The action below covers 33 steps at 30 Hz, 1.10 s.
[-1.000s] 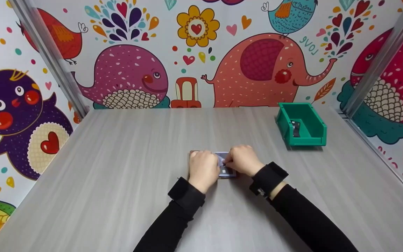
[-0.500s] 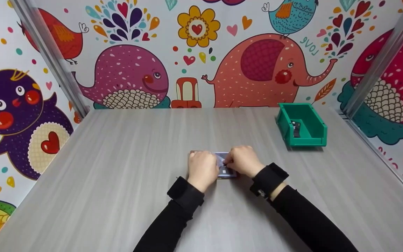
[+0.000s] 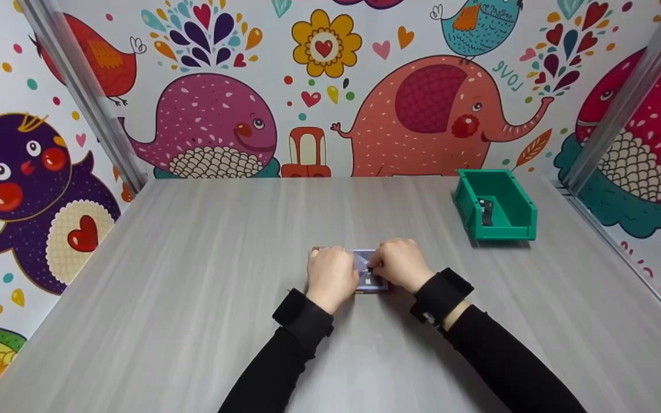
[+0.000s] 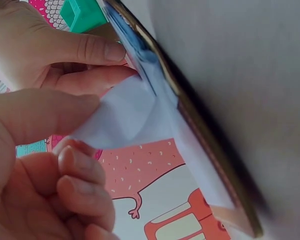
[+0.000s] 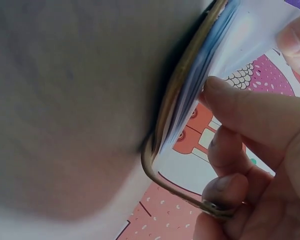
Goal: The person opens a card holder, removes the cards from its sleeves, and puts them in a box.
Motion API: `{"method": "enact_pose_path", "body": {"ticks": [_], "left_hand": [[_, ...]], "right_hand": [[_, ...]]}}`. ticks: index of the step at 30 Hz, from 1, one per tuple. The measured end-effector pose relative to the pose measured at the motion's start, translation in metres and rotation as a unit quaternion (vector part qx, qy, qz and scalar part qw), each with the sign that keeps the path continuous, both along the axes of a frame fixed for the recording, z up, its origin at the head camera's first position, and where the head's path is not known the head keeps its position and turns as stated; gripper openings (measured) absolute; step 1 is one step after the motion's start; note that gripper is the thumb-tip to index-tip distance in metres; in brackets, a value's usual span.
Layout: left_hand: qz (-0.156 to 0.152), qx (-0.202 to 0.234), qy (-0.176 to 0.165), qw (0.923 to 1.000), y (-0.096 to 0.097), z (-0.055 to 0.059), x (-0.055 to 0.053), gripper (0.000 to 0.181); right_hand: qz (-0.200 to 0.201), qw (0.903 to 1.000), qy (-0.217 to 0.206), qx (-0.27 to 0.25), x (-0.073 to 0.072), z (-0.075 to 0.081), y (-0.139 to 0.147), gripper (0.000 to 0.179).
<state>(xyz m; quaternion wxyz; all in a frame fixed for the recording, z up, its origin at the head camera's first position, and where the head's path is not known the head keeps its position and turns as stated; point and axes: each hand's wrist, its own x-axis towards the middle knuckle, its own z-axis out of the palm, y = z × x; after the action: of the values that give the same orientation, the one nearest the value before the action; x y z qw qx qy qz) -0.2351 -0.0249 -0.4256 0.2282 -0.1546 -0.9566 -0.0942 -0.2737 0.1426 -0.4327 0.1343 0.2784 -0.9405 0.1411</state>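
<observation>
A small card holder with a brown cover and clear plastic sleeves lies open on the table between the hands. My left hand covers its left part. In the left wrist view, that hand's thumb and fingers pinch a translucent sleeve lifted off the stack. From the right, my right hand reaches over the holder, its thumb tip at the edges of the sleeves. Its lower fingers curl at the cover's bent flap, which bears a snap button. Something small and dark shows under the right fingertips, mostly hidden.
At the back right of the table stands a green bin with a small dark card-like piece inside. Printed panels with cartoon animals and metal posts bound the table at the back and sides.
My left hand has shifted very slightly to the left, baring a little more of the sleeve. The right hand keeps nearly the same place.
</observation>
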Motion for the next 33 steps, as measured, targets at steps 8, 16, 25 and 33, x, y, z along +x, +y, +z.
{"method": "enact_pose_path", "body": {"ticks": [8, 16, 25, 33], "left_hand": [[0.002, -0.005, -0.005, 1.0, -0.006, 0.004, 0.0, 0.021], [0.005, 0.014, -0.046, 0.9988, -0.014, 0.011, -0.002, 0.025], [0.033, 0.039, -0.063, 0.9967, -0.025, 0.016, -0.004, 0.023], [0.061, 0.046, -0.102, 0.9918, -0.031, 0.017, -0.007, 0.013]], "right_hand": [[-0.016, 0.9998, -0.007, -0.007, 0.0, -0.001, -0.001, 0.014], [-0.027, 0.9996, -0.01, -0.004, 0.001, 0.0, -0.001, 0.014], [-0.023, 0.9996, -0.009, 0.01, 0.001, 0.001, -0.001, 0.013], [-0.022, 0.9996, -0.006, 0.014, 0.001, 0.0, -0.001, 0.012]]}}
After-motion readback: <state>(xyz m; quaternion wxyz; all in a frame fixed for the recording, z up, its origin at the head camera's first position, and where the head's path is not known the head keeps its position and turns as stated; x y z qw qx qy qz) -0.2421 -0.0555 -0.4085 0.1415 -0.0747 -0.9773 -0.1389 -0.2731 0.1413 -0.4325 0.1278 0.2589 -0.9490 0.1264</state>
